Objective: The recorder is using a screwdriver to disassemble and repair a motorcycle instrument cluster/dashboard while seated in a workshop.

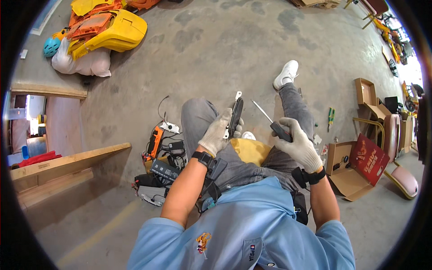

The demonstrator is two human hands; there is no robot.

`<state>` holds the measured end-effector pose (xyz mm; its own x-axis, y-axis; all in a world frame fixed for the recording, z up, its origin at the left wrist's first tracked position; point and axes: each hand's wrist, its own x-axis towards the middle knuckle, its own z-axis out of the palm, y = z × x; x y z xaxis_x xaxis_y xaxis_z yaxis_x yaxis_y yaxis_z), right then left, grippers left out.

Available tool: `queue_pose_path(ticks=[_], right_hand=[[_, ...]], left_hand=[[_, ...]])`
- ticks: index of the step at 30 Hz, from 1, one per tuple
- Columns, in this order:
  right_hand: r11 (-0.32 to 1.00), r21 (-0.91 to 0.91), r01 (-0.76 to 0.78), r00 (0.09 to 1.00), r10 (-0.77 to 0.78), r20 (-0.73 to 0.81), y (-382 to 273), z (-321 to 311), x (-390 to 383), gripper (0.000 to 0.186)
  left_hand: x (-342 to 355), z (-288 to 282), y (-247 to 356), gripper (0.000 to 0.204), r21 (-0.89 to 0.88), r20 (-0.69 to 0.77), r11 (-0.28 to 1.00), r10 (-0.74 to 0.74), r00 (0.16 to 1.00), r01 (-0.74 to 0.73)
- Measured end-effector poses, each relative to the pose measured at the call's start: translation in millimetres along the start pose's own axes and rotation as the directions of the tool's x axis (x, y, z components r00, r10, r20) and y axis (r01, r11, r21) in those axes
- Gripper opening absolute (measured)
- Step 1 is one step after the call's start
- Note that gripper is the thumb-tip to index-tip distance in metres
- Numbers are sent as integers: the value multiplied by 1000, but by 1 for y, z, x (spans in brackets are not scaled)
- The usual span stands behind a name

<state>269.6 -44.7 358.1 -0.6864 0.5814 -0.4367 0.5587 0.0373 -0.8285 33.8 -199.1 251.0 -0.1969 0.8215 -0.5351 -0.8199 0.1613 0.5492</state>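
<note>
My left hand (219,130), in a white knit glove, is closed around a narrow black part (236,117) with light metal tabs at both ends. It is held upright over my left knee, and the glove hides some of it. A screwdriver (281,132) with a dark handle sits in my gloved right hand (294,141). Its bare shaft points up and to the left, toward the black part but apart from it. Between my thighs lies a yellow cloth or pad (250,151), partly hidden by my legs.
Left of my leg is a pile of wired parts with an orange piece (155,140) and a black box (164,169). Green-handled pliers (331,118) lie on the floor at right, near an open cardboard box (343,180) and chairs. Yellow plastic shells (119,33) are stacked far left.
</note>
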Motion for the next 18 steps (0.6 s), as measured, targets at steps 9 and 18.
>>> queue_pose_path(ticks=[9,18], right_hand=[[980,173,-94,995,85,57,0,-7,-24,45],[876,435,-209,978,182,103,16,4,-20,40]], left_hand=[[1,5,-3,59,45,-48,998,34,998,-32],[5,3,-3,54,67,-68,997,34,997,-30]])
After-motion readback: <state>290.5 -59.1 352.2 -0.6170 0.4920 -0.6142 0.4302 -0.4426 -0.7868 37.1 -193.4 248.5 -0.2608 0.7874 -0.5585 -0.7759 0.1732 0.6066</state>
